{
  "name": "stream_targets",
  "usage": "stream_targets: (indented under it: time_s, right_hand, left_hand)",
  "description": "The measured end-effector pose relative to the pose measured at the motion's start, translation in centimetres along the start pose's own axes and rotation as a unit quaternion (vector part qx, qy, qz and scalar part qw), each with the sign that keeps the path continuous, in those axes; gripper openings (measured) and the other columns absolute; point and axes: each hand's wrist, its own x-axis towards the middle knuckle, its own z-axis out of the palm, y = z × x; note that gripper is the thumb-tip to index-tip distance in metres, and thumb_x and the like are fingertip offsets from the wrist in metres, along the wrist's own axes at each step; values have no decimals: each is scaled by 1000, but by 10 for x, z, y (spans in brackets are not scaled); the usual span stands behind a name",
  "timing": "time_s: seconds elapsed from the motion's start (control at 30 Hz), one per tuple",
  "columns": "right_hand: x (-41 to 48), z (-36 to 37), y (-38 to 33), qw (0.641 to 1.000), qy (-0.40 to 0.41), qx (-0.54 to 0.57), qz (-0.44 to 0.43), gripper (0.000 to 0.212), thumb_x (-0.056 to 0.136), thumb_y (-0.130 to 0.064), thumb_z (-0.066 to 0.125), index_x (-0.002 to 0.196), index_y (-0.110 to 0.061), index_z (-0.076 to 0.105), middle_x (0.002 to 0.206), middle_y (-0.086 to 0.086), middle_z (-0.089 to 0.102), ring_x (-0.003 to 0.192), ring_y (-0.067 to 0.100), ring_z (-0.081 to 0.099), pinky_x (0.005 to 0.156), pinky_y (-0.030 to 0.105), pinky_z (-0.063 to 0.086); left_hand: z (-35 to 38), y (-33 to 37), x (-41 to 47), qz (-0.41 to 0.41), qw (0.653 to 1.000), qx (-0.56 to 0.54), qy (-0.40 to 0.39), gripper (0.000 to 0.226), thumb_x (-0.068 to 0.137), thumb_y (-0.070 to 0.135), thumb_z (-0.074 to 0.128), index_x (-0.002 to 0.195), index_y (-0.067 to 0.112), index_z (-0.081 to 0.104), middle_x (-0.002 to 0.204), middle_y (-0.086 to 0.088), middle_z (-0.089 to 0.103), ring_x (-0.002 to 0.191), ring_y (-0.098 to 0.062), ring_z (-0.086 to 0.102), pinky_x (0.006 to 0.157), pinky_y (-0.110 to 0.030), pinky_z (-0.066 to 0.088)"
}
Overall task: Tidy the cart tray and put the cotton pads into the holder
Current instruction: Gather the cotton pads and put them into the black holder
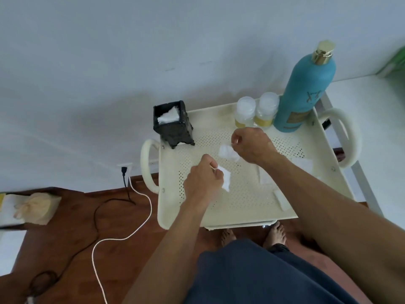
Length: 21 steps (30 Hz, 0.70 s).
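A cream perforated cart tray stands in front of me. At its far left corner a black square holder has white cotton pads inside. My left hand pinches a white cotton pad above the tray's left part. My right hand pinches another cotton pad near the tray's middle. More pads lie on the tray: one by my right forearm, one at the right, one near the front edge.
A tall teal bottle with a gold cap and two small clear-lidded jars stand at the tray's far right. The tray has looped handles on both sides. Cables trail over the wooden floor at left. My bare feet are under the tray.
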Motion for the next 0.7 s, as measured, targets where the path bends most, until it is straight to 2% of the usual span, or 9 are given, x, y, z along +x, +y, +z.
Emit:
stream_targets:
  time_s: [0.2, 0.37, 0.43, 0.53, 0.7]
  right_hand:
    - [18, -18, -41, 998, 34, 14, -46, 12, 86, -21, 56, 89, -20, 67, 92, 3, 71, 75, 17, 59, 67, 28, 48]
    - [34, -41, -88, 992, 57, 61, -93, 8, 83, -20, 58, 85, -22, 66, 87, 0, 68, 79, 19, 60, 72, 32, 52]
    - [41, -47, -105, 989, 62, 67, -116, 9, 84, -20, 58, 86, -21, 66, 84, -2, 64, 79, 17, 58, 70, 28, 48]
    - [52, -50, -125, 986, 61, 59, -141, 10, 84, -21, 58, 87, -20, 67, 85, -3, 63, 80, 15, 56, 70, 26, 44]
    - [72, -38, -140, 986, 53, 18, -154, 10, 86, -26, 60, 90, -19, 67, 90, -2, 55, 84, 14, 51, 75, 28, 43]
  left_hand:
    - [-43, -8, 12, 38, 993, -55, 94, 8, 92, 22, 51, 96, 29, 50, 83, 3, 64, 73, -21, 60, 63, -34, 47]
    - [-72, -15, 21, 60, 979, -106, 161, 14, 92, 18, 48, 95, 27, 58, 79, 2, 65, 70, -19, 60, 59, -31, 45]
    - [-83, -19, 25, 60, 976, -114, 176, 16, 92, 18, 47, 98, 27, 59, 82, 3, 66, 71, -20, 59, 59, -30, 43]
    - [-99, -28, 32, 74, 968, -133, 199, 21, 93, 15, 45, 98, 27, 62, 72, 8, 62, 61, -14, 55, 53, -28, 37]
    - [-118, -41, 44, 78, 955, -166, 232, 29, 94, 10, 44, 90, 29, 65, 73, 4, 64, 52, -11, 51, 54, -31, 43]
